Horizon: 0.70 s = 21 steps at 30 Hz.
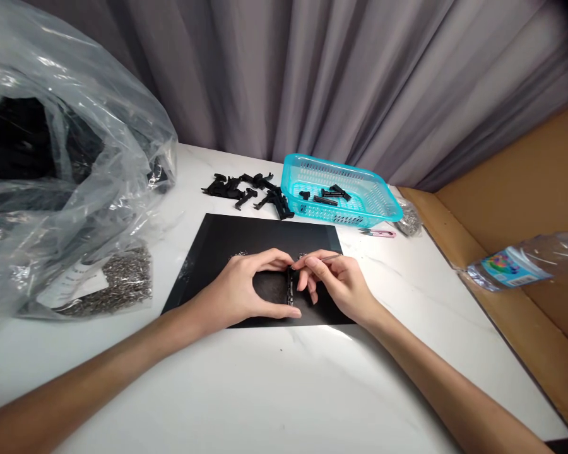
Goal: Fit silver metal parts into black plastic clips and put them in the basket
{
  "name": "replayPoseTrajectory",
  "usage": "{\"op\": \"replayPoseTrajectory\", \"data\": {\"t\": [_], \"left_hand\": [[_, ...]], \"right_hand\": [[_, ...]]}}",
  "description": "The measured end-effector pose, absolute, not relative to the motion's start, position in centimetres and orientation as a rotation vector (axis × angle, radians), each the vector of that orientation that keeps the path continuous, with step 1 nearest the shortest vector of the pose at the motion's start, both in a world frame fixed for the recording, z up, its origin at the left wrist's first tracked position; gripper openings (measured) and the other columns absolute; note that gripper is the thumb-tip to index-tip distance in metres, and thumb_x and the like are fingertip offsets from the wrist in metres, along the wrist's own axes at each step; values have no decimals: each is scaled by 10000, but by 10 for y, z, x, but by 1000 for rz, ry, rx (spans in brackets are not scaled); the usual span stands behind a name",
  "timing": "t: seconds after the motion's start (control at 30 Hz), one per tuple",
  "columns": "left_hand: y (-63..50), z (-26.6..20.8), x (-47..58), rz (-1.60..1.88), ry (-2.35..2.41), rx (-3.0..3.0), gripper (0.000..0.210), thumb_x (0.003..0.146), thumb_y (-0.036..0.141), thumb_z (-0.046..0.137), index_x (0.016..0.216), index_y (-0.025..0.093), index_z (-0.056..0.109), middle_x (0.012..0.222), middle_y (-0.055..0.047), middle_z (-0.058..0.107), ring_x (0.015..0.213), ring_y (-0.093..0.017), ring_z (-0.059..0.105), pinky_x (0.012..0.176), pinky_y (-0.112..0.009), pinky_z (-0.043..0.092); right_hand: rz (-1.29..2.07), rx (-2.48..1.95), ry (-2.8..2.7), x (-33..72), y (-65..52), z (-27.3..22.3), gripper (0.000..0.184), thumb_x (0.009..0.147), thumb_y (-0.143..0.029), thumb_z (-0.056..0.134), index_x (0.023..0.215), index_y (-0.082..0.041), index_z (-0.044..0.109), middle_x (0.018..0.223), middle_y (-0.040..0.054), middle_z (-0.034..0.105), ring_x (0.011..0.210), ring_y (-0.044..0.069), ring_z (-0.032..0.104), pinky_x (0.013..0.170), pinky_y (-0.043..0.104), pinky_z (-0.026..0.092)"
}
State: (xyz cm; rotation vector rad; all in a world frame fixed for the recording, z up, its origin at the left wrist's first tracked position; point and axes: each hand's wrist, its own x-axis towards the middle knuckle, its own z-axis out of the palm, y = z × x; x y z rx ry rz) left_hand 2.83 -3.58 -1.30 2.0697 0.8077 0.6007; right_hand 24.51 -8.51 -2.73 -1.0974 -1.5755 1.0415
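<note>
My left hand [246,287] grips a narrow black plastic part [290,287] between its thumb and fingers, holding it upright over a black mat [265,233]. Close beside it on the right, my right hand [336,280] pinches a slim metal tool [331,256], whose back end shows above the knuckles. Its working tip is hidden by the fingers, so its exact kind is unclear. The right fingertips are at the upper end of the black part. Small shiny metal pieces [239,255] lie on the mat behind my left hand.
A turquoise basket [341,217] holds several black parts; more black parts [227,187] are piled to its left. Pink-handled snips [378,233] lie in front. At left are a large plastic bag [123,126] and a bag of metal pins [118,280]. A bottle [515,265] is by the cardboard [515,183].
</note>
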Motion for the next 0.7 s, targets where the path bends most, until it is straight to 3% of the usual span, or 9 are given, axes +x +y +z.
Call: {"op": "replayPoseTrajectory", "data": {"t": [0.5,0.7], "left_hand": [[-36,-14,29,604,800,2114,629,631,532,914,1158,260,703,1133,-8,802,1136,-287,743,1092,-419,557],[-35,-15,27,551,857,2130,669,645,544,908,1198,256,667,1210,-33,776,1170,-300,731,1138,-463,517]], "right_hand": [[1047,-1130,-1577,242,-88,-29,485,1019,-582,543,918,-165,770,755,41,727,500,119,591,588,299,544],[807,-1159,-1478,252,-89,-23,429,1056,-514,516,913,-188,755,685,0,596,546,121,530,558,282,460]]}}
